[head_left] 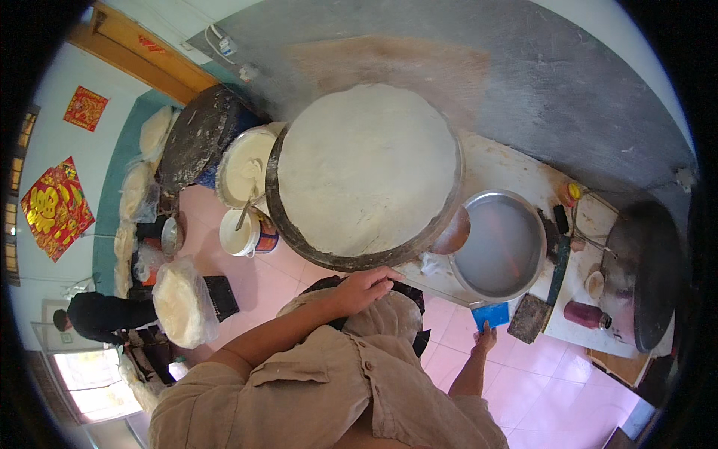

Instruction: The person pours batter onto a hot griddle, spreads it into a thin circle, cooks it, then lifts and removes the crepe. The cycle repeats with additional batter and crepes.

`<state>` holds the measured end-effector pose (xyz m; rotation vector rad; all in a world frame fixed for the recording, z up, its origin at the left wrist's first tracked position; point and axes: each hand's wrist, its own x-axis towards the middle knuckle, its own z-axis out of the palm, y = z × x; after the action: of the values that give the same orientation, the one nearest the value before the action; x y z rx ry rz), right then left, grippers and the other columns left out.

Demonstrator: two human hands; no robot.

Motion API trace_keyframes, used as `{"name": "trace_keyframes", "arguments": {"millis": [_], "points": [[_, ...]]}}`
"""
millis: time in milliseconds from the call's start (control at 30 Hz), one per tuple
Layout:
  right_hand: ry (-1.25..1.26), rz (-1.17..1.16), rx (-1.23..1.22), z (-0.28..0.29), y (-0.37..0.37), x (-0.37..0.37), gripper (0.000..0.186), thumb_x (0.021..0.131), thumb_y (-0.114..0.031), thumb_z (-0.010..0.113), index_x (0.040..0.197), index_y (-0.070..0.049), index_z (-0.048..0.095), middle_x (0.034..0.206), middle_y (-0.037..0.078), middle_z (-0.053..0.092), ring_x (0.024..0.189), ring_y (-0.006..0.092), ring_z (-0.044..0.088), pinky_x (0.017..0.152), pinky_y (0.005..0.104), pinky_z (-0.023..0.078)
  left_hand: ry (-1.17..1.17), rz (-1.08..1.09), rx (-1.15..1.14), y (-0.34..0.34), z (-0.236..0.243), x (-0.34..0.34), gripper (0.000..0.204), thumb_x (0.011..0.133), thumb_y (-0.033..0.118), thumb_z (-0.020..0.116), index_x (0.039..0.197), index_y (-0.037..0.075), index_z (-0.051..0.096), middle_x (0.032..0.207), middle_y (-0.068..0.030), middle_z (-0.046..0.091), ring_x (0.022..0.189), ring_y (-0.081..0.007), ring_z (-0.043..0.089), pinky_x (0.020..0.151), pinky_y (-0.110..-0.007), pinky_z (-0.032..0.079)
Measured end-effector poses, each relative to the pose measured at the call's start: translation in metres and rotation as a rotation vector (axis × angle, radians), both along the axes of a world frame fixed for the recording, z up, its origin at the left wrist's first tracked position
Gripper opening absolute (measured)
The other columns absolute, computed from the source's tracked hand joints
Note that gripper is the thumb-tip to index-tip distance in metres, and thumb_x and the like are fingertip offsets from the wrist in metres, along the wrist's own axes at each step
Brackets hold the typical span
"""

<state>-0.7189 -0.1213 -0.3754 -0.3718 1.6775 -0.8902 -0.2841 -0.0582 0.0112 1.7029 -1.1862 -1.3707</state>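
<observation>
A large round griddle with a dark rim stands in front of me, its top covered by a pale, smooth sheet of batter. My left hand is near the griddle's front edge, in front of my body. Its fingers are loosely stretched out and hold nothing. To the right, my right hand grips a flat blue scraper by its near edge. The scraper is just below the front rim of a wide metal basin of cloudy grey liquid. A brown rounded piece lies between griddle and basin.
Left of the griddle are a bowl of batter with a ladle and a white bucket. Bagged stacks of pale thin sheets stand farther left, near a person in black. A dark round lid and a jar are at right.
</observation>
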Motion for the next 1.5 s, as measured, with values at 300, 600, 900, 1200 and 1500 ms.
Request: {"name": "trace_keyframes", "arguments": {"millis": [300,600,900,1200,1500], "points": [[-0.420,-0.064,-0.370,0.183,0.053,0.070,0.037,0.086,-0.019,0.058,0.121,-0.005,0.055,0.110,0.003,0.058,0.103,0.0173,0.056,0.092,0.0358,0.045,0.147,-0.154,-0.078,0.017,-0.002,0.028,0.027,0.099,0.014,0.045,0.124,0.005,0.054,0.071,0.0026,0.045,0.063,-0.0068,0.042,0.059,-0.022,0.039],[-0.185,0.225,-0.490,0.300,-0.003,0.249,0.033,0.079,-0.009,0.066,0.111,-0.002,0.060,0.099,0.005,0.064,0.088,0.0161,0.059,0.082,0.0305,0.047,0.091,-0.108,-0.138,0.049,-0.006,0.057,0.025,0.097,0.014,0.048,0.118,0.006,0.058,0.073,0.0003,0.052,0.064,-0.0088,0.047,0.060,-0.025,0.042],[0.184,0.183,-0.643,0.277,-0.029,0.310,0.020,0.079,-0.007,0.066,0.096,0.002,0.060,0.091,0.008,0.066,0.078,0.0159,0.060,0.072,0.0307,0.048,0.041,0.231,-0.224,0.068,-0.011,0.099,0.024,0.098,0.016,0.046,0.114,0.005,0.062,0.073,0.0047,0.045,0.066,-0.0059,0.040,0.060,-0.021,0.035],[0.489,0.326,-0.662,0.285,-0.094,0.311,0.029,0.074,-0.011,0.069,0.097,0.003,0.060,0.089,0.018,0.067,0.081,0.0307,0.065,0.076,0.0384,0.048,0.030,0.264,-0.234,0.054,-0.003,0.094,0.026,0.098,0.015,0.044,0.115,0.006,0.061,0.060,0.0067,0.035,0.052,-0.0038,0.031,0.049,-0.021,0.027],[0.726,0.507,-0.584,0.275,-0.200,0.328,0.036,0.070,-0.023,0.074,0.088,0.004,0.058,0.085,0.023,0.066,0.080,0.0401,0.064,0.072,0.0449,0.049,0.073,0.337,-0.140,0.042,-0.014,0.092,0.027,0.098,0.015,0.045,0.118,0.008,0.060,0.060,0.0065,0.033,0.052,-0.0037,0.030,0.048,-0.023,0.028]]}}
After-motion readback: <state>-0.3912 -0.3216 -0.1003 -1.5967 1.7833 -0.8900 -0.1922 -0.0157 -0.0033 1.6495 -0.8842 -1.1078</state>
